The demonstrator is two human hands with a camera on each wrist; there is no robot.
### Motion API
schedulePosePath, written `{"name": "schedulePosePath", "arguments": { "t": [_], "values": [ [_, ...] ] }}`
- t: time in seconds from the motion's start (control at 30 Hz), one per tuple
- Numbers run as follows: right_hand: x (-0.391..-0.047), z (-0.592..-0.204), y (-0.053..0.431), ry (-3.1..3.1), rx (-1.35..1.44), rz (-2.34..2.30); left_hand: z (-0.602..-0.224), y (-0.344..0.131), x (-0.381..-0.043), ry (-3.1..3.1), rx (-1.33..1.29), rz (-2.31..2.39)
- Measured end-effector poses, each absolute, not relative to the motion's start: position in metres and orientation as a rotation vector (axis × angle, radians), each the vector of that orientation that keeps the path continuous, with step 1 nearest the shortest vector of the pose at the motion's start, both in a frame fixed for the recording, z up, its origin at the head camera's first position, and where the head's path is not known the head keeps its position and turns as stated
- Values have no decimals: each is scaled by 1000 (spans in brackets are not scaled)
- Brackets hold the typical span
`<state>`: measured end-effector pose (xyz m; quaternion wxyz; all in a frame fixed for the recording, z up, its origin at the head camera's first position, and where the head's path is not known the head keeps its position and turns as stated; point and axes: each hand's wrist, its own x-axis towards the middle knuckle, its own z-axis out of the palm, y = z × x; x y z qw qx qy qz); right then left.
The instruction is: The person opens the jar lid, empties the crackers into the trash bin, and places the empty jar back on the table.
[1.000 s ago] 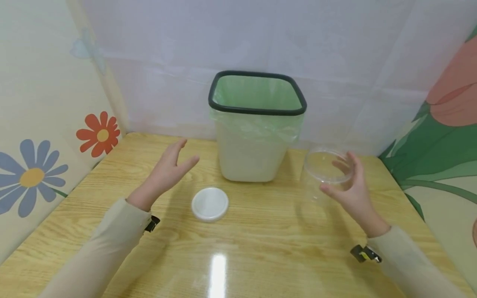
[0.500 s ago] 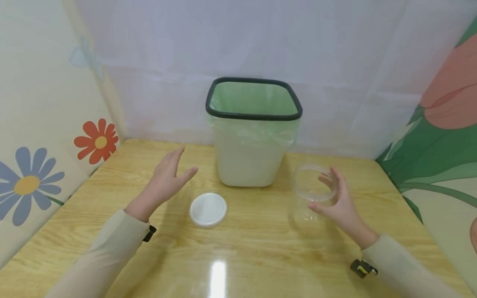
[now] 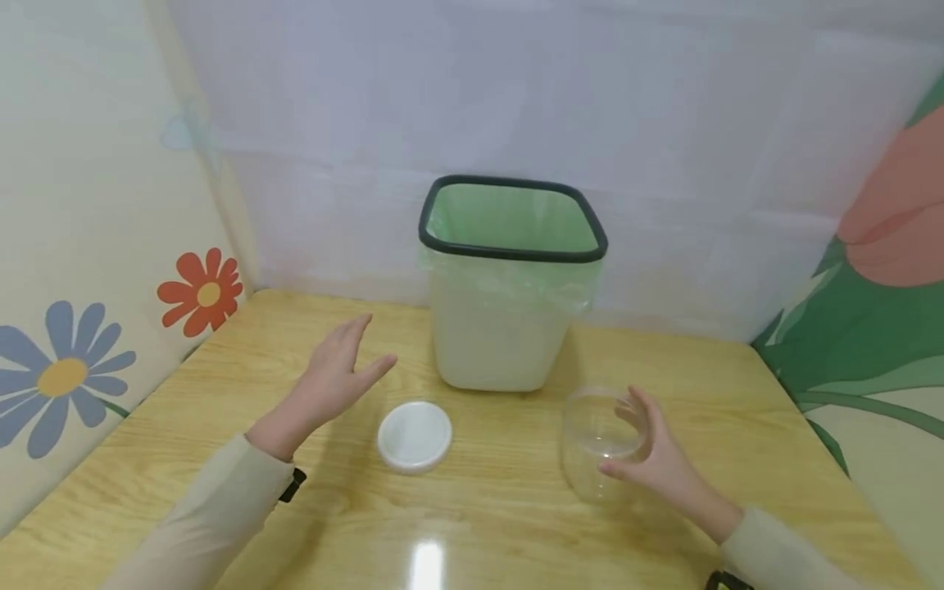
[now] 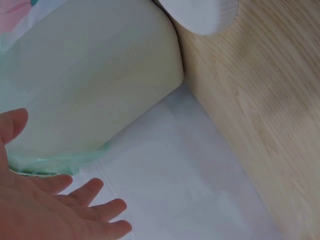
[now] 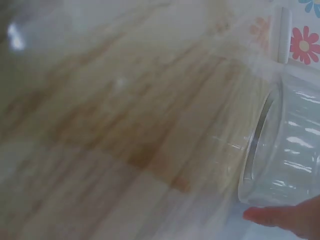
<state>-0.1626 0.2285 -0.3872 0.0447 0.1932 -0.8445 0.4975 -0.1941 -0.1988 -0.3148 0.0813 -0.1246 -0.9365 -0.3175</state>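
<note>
In the head view my right hand (image 3: 660, 463) grips a clear, see-through jar (image 3: 590, 479) from its right side, thumb in front and fingers behind. The jar is upright, its round mouth facing up, low at the wooden tabletop. The right wrist view catches the shiny wall of the jar (image 5: 297, 150) and one fingertip beside it. A round white lid (image 3: 415, 436) lies flat on the table, between the hands. My left hand (image 3: 328, 377) hovers behind and left of the lid, holding nothing, fingers extended and thumb apart.
A pale bin (image 3: 501, 328) with a black rim and green liner bag stands at the back, behind the lid and jar. White cloth (image 3: 354, 205) hangs behind it. Flower-printed panels (image 3: 66, 205) border the table's sides.
My right hand has brought the jar leftward and nearer to me, closer to the lid. The left hand keeps its pose. The head view has tipped upward a little.
</note>
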Motion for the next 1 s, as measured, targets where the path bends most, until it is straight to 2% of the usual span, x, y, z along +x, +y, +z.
{"name": "schedulePosePath", "arguments": {
  "t": [0.33, 0.57, 0.73, 1.0],
  "values": [
    [-156, -388, 242, -2728, 514, 1537, -312, -192, -201, -2842, -390, -938],
    [-164, -370, 247, -2828, 496, 1394, -310, -192, -208, -2843, -354, -892],
    [-178, -338, 259, -2819, 539, 1296, -309, -197, -220, -2863, -318, -736],
    [-227, -271, 274, -2978, 511, 710, -292, -199, -238, -2907, -316, -520]
  ]
}}
